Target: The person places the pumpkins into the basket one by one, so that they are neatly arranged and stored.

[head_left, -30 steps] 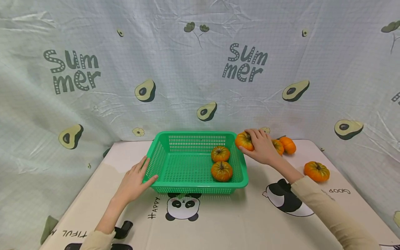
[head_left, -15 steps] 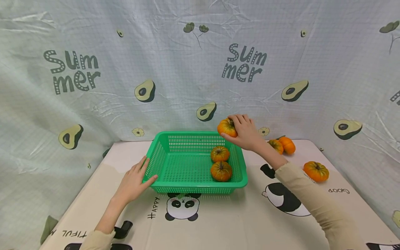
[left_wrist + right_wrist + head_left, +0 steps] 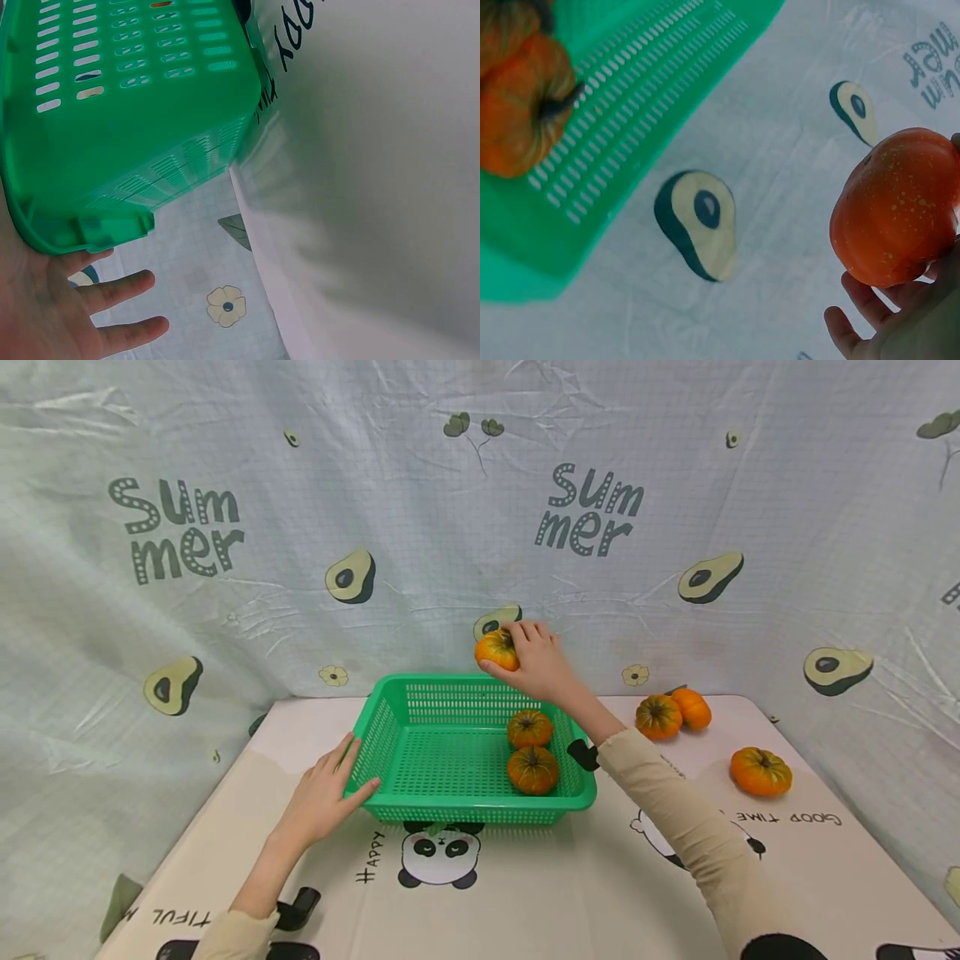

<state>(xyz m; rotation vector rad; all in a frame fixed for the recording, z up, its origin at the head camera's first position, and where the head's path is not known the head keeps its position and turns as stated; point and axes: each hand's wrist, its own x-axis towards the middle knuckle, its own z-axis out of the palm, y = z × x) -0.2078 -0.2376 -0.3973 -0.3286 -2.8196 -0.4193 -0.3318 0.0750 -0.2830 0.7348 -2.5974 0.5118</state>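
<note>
Right hand (image 3: pixel 542 667) fingers and thumb curled round a pumpkin (image 3: pixel 495 650), raised above the green basket's (image 3: pixel 465 805) far rim, apart from it. Left hand (image 3: pixel 318 797) fingers spread wide, nearly straight, touching the basket's left side, thumb at its near-left corner. Inside basket, right side: rear pumpkin (image 3: pixel 529 728) and front pumpkin (image 3: pixel 533 770), one behind the other. Right of basket: two pumpkins close together (image 3: pixel 658 717), plus a lone pumpkin (image 3: pixel 761 772) nearer and farther right. Under basket: table with printed cover (image 3: pixel 517 902); behind basket: avocado-print cloth (image 3: pixel 420 485).
</note>
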